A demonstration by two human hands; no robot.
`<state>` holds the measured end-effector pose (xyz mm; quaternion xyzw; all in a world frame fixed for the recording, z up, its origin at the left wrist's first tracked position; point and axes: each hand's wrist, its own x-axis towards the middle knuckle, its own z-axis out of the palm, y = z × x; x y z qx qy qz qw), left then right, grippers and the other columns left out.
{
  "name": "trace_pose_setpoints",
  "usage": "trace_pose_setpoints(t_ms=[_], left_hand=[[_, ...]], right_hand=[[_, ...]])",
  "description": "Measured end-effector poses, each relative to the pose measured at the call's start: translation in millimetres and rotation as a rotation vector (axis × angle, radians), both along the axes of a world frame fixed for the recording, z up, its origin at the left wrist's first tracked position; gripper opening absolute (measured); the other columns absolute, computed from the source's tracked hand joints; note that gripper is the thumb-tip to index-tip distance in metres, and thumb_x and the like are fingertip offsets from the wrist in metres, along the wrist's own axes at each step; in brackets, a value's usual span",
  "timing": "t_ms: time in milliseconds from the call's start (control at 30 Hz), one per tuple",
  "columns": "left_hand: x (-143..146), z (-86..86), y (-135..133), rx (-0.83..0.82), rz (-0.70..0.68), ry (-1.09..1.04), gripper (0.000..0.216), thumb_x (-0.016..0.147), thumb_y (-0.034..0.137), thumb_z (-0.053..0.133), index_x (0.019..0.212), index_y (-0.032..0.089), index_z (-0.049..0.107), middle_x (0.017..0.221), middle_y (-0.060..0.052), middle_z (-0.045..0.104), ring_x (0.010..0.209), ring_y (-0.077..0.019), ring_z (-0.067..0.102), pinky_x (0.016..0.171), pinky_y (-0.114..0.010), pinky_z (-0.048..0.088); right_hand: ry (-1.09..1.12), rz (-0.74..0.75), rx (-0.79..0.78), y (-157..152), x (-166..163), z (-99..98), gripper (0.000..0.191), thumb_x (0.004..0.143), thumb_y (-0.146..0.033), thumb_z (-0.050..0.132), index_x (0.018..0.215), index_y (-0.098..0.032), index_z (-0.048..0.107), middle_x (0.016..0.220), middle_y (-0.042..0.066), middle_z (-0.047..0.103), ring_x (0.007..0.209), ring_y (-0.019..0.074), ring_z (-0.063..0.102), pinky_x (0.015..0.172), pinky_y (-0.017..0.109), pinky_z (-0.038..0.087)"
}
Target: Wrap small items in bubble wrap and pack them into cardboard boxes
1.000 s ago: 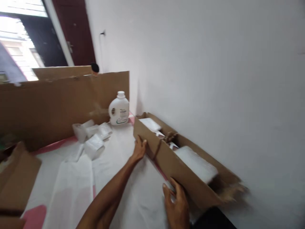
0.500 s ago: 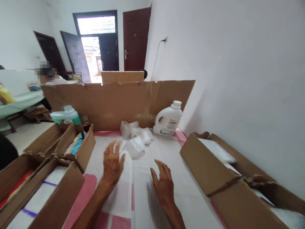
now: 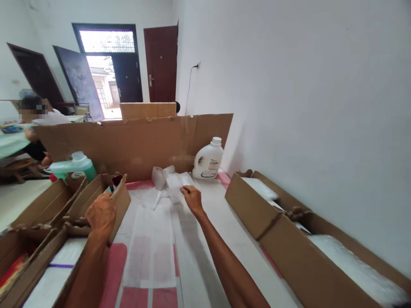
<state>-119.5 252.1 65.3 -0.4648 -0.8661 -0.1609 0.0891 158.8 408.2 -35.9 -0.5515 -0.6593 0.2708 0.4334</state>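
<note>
My right hand reaches forward over the table and pinches the near edge of a white plastic packet in a small heap of such packets. My left hand is over the open cardboard box at the left, its fingers curled down into the box; what they hold is hidden. White sheets lie flat on the pink-and-white table between my arms.
A long open cardboard box with white packs lies along the right wall. A white jug and a green bottle stand before an upright cardboard screen. More boxes sit left. A person sits far left.
My hands left the right-hand box and swung left. The right hand moved forward to the white packets; the left hand went to the box at the left. My head turned left.
</note>
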Motion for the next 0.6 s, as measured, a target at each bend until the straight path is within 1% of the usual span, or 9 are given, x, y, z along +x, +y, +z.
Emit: trace_pose_setpoints(t_ms=[67, 100, 200, 267, 333, 433, 533, 600], left_hand=[[14.9, 1.0, -7.1, 0.032, -0.083, 0.019, 0.036, 0.092, 0.024, 0.039, 0.110, 0.019, 0.070, 0.103, -0.015, 0.073, 0.085, -0.0302, 0.069, 0.068, -0.036, 0.045], [23.0, 1.2, -11.9, 0.043, -0.133, 0.023, 0.037, 0.093, 0.023, 0.038, 0.111, 0.019, 0.070, 0.106, -0.014, 0.073, 0.088, -0.0292, 0.068, 0.070, -0.036, 0.045], [44.7, -1.8, -32.5, 0.041, -0.341, 0.035, 0.035, 0.090, 0.019, 0.039, 0.106, 0.020, 0.070, 0.103, -0.009, 0.074, 0.091, -0.0260, 0.067, 0.075, -0.035, 0.045], [55.2, -8.3, -50.3, 0.047, -0.500, 0.046, 0.036, 0.085, 0.015, 0.041, 0.104, 0.023, 0.071, 0.100, -0.007, 0.074, 0.090, -0.0257, 0.067, 0.077, -0.036, 0.045], [64.0, -17.5, -68.4, 0.069, -0.642, 0.056, 0.041, 0.078, 0.011, 0.044, 0.105, 0.025, 0.072, 0.101, -0.006, 0.075, 0.090, -0.0261, 0.067, 0.079, -0.037, 0.046], [78.9, -30.9, -89.0, 0.076, -0.790, 0.069, 0.049, 0.074, 0.008, 0.044, 0.108, 0.028, 0.073, 0.101, -0.006, 0.075, 0.091, -0.0262, 0.067, 0.078, -0.037, 0.046], [96.5, -36.7, -98.7, 0.057, -0.855, 0.097, 0.046, 0.078, 0.008, 0.042, 0.107, 0.027, 0.073, 0.095, -0.008, 0.074, 0.089, -0.0281, 0.066, 0.077, -0.039, 0.044], [107.1, -34.6, -103.4, 0.090, -0.867, 0.086, 0.041, 0.083, 0.011, 0.043, 0.108, 0.024, 0.072, 0.094, -0.010, 0.073, 0.089, -0.0304, 0.066, 0.077, -0.041, 0.045]], right_hand=[[0.145, -0.046, 0.007, -0.9, 19.2, 14.3, 0.028, 0.089, -0.038, 0.053, 0.092, -0.017, 0.071, 0.092, 0.005, 0.072, 0.087, 0.0190, 0.063, 0.077, 0.028, 0.047], [0.213, -0.059, 0.003, -3.7, 29.5, 20.7, 0.033, 0.088, -0.044, 0.052, 0.091, -0.017, 0.070, 0.088, 0.004, 0.071, 0.082, 0.0185, 0.062, 0.072, 0.027, 0.047], [0.392, -0.078, -0.016, -23.4, 62.9, 36.3, 0.041, 0.081, -0.058, 0.055, 0.078, -0.018, 0.064, 0.073, 0.002, 0.066, 0.068, 0.0162, 0.057, 0.058, 0.025, 0.044], [0.498, -0.092, -0.014, -44.4, 86.5, 45.7, 0.043, 0.077, -0.062, 0.059, 0.074, -0.019, 0.060, 0.073, 0.002, 0.065, 0.068, 0.0157, 0.057, 0.057, 0.024, 0.045], [0.591, -0.100, -0.006, -70.0, 109.1, 55.7, 0.044, 0.076, -0.064, 0.060, 0.077, -0.020, 0.060, 0.076, 0.002, 0.066, 0.071, 0.0164, 0.060, 0.060, 0.026, 0.048], [0.684, -0.120, 0.006, -115.8, 133.6, 71.7, 0.047, 0.075, -0.067, 0.062, 0.083, -0.021, 0.063, 0.079, 0.003, 0.069, 0.075, 0.0187, 0.064, 0.064, 0.029, 0.051], [0.822, -0.100, -0.010, -170.9, 138.7, 85.2, 0.045, 0.075, -0.064, 0.068, 0.085, -0.020, 0.064, 0.079, 0.003, 0.070, 0.078, 0.0207, 0.066, 0.067, 0.031, 0.053], [0.917, -0.041, -0.044, -211.0, 131.9, 90.1, 0.042, 0.075, -0.060, 0.073, 0.083, -0.020, 0.064, 0.076, 0.002, 0.068, 0.077, 0.0205, 0.065, 0.067, 0.031, 0.054]])
